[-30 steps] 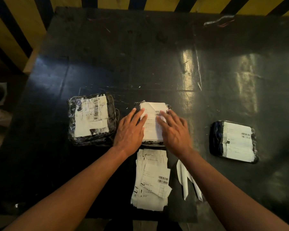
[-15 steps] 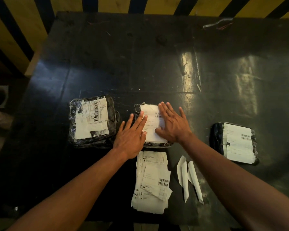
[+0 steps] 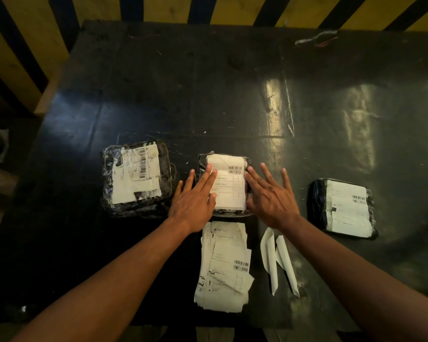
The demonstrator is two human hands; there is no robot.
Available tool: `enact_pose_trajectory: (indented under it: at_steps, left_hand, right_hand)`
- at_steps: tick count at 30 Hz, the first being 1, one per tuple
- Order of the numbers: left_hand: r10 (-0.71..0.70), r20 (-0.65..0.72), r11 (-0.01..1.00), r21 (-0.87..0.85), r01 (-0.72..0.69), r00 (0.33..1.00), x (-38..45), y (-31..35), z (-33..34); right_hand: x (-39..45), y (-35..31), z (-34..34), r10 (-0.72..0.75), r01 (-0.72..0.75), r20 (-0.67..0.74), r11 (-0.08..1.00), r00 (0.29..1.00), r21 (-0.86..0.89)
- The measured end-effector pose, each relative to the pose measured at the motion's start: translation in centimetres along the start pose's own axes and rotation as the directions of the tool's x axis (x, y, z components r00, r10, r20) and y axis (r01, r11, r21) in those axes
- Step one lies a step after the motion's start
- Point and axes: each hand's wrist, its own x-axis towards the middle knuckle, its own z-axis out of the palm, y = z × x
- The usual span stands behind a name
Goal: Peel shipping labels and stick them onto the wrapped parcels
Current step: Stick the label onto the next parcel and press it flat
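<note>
A small black-wrapped parcel (image 3: 203, 161) lies in the middle of the table with a white shipping label (image 3: 229, 185) on its top. My left hand (image 3: 194, 199) lies flat with its fingers on the label's left edge. My right hand (image 3: 269, 196) is spread flat at the parcel's right side, its inner fingers touching the label's right edge. Neither hand holds anything. A larger wrapped parcel (image 3: 136, 177) with a worn label sits to the left. A third labelled parcel (image 3: 344, 208) sits to the right. A stack of loose labels (image 3: 224, 265) lies near the front edge.
Two white peeled backing strips (image 3: 278, 264) lie right of the label stack, under my right forearm. The black table (image 3: 232, 95) is glossy and scratched. A scrap of wire and tape (image 3: 315, 40) rests at the far edge. A yellow-and-black striped wall stands behind.
My right hand has slid off the label's top to the parcel's right side, fingers spread. The barcode is now uncovered. My left hand has stayed on the left edge.
</note>
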Motion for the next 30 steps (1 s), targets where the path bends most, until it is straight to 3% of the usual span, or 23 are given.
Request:
enact_pose_trajectory:
  at_steps: [4, 9, 16, 22, 27, 30]
  left_hand:
    - [-0.008, 0.016, 1.0, -0.014, 0.009, 1.0, 0.0, 0.3, 0.1]
    - [-0.002, 0.008, 1.0, -0.011, 0.002, 1.0, 0.0, 0.3, 0.2]
    - [0.001, 0.013, 0.999, -0.045, -0.001, 1.0, -0.1, 0.2, 0.7]
    - [0.007, 0.018, 0.999, -0.036, -0.007, 1.0, 0.0, 0.3, 0.3]
    - [-0.005, 0.03, 0.998, -0.063, 0.007, 1.0, -0.3, 0.5, 0.4]
    - [-0.013, 0.027, 0.997, -0.079, 0.015, 1.0, -0.2, 0.7, 0.4]
  right_hand:
    - [0.4, -0.8, -1.0, 0.061, -0.057, -0.071, 0.997, 0.996, 0.052]
    - [0.7, -5.7, -0.1, -0.158, 0.161, -0.04, 0.984, 0.987, 0.078]
    - [-3.4, -1.7, 2.4, -0.076, 0.084, -0.099, 0.993, 0.992, 0.088]
    - [-3.9, -5.8, 2.6, -0.117, 0.132, -0.126, 0.984, 0.985, 0.12]
    - [-7.8, -2.2, 5.2, -0.093, 0.096, -0.083, 0.995, 0.992, 0.029]
    - [-8.3, -2.5, 5.1, -0.048, 0.053, -0.093, 0.997, 0.995, 0.061]
